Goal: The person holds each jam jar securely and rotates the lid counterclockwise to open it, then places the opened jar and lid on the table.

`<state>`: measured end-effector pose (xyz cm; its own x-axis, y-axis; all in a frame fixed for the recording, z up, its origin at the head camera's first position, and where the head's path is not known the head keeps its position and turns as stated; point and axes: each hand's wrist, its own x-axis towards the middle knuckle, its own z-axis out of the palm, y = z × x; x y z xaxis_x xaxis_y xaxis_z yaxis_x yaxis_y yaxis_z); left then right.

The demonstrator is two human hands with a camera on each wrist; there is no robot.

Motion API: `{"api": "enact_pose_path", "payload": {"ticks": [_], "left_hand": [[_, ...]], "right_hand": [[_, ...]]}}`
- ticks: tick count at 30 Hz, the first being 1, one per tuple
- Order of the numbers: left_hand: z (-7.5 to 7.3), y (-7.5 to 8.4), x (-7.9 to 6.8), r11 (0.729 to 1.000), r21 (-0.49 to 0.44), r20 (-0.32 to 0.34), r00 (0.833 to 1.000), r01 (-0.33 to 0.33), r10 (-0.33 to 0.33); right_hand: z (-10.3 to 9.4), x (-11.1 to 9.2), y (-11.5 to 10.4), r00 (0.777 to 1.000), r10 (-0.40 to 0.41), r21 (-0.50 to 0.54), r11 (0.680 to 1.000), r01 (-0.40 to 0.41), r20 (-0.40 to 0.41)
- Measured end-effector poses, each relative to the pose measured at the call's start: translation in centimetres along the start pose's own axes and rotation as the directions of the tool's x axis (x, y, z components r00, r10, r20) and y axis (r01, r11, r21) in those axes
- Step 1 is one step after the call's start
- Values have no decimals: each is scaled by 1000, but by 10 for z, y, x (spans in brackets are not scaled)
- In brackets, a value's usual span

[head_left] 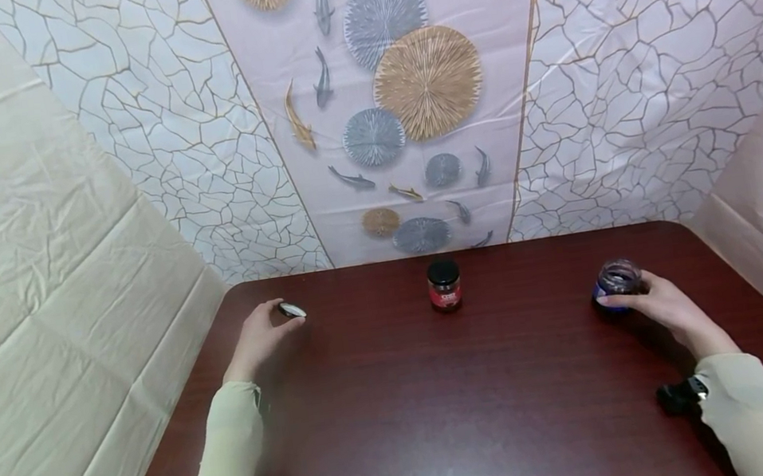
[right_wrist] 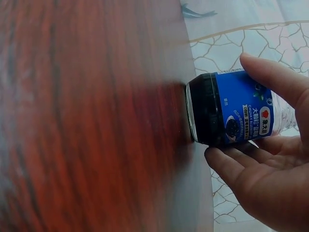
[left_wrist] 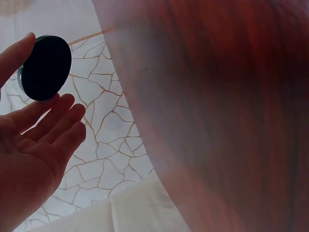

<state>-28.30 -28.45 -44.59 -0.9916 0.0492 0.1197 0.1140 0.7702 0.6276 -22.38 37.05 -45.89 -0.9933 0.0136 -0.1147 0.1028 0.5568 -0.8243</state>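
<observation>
At the table's left side my left hand (head_left: 261,340) pinches a round jar lid (head_left: 292,310) by its edge, raised above the tabletop. In the left wrist view the lid (left_wrist: 47,68) shows its dark face, between thumb and fingers. On the right, my right hand (head_left: 673,310) grips an uncovered glass jar (head_left: 618,287) with a blue label. The right wrist view shows that jar (right_wrist: 231,108) with dark contents, thumb on one side and fingers on the other. Whether its base touches the table I cannot tell.
A second jar (head_left: 444,286), with a black lid and red label, stands upright at the table's back middle. The dark red wooden table (head_left: 433,408) ends at a patterned cloth (head_left: 400,107) behind. Pale cloth hangs at both sides. A black device sits at the right wrist.
</observation>
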Motion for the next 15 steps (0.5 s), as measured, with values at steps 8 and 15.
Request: {"api": "enact_pose_path", "payload": {"ticks": [8,15], "left_hand": [[3,-8,-2,1000,25,41,999,-5,4],[4,-8,-4,1000,19,66,998,1,-3]], "right_hand": [[2,-1,2,1000,19,3,1000,-19,9],[2,-1,4,1000,12,11,1000,-12,0]]}}
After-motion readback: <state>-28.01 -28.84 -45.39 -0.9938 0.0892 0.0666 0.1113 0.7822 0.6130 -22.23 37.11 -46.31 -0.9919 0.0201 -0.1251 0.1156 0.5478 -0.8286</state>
